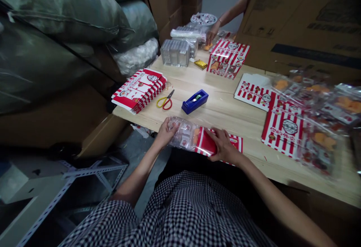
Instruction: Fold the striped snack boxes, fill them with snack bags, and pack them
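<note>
At the table's near edge, my left hand (166,132) grips the left end of a clear plastic pack (183,134) with small packets and orange pieces inside. The pack's right end meets a red-and-white striped printed card (207,141); whether it sits inside the card or against it, I cannot tell. My right hand (224,145) is closed over the card, thumb toward me and fingers on the far side. A blue tape dispenser (195,102) stands just beyond the pack. Scissors (166,101) with yellow and red handles lie to its left.
Folded striped cards (141,89) are stacked at left. More striped cards (283,126) and filled clear packs (324,141) lie at right. Clear plastic trays (175,52), a yellow packet (200,64), a striped box (228,58) and another person's hand (213,32) are at the back.
</note>
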